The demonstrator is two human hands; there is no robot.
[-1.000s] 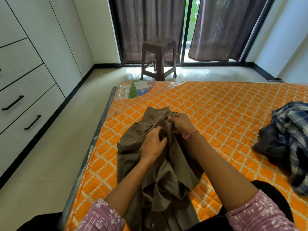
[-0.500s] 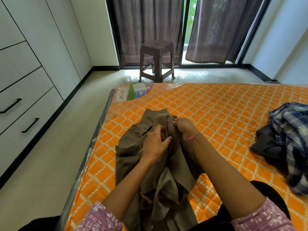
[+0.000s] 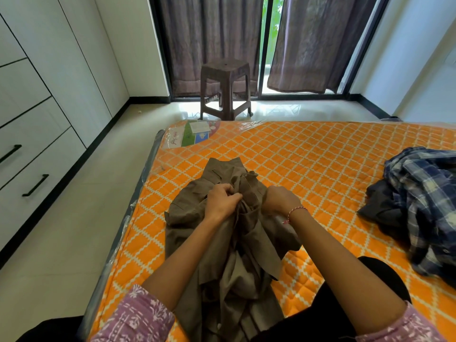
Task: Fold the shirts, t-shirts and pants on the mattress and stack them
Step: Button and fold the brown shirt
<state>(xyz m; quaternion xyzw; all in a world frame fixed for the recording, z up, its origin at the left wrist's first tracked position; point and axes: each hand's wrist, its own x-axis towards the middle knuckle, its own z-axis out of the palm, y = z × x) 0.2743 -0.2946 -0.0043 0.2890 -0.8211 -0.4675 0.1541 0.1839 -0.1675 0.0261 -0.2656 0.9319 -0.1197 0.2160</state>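
An olive-brown shirt (image 3: pixel 195 208) lies crumpled on the orange quilted mattress (image 3: pixel 308 159), its collar pointing away from me and its lower part bunched toward my lap. My left hand (image 3: pixel 222 201) grips a fold of the shirt's front near the collar. My right hand (image 3: pixel 281 199) is curled into the cloth just beside it, its fingertips hidden in the fabric. A blue plaid shirt (image 3: pixel 427 198) lies in a heap at the right edge, on top of a dark garment (image 3: pixel 380 208).
A brown plastic stool (image 3: pixel 225 87) stands on the floor beyond the mattress, before dark curtains (image 3: pixel 209 40). White drawers with black handles (image 3: pixel 34 186) line the left wall. The mattress's left edge (image 3: pixel 138 206) drops to tiled floor. A label (image 3: pixel 195 135) sits at the far left corner.
Both hands have stayed together on the shirt's front, shifting slightly and bunching the cloth more. The camera has tilted a little.
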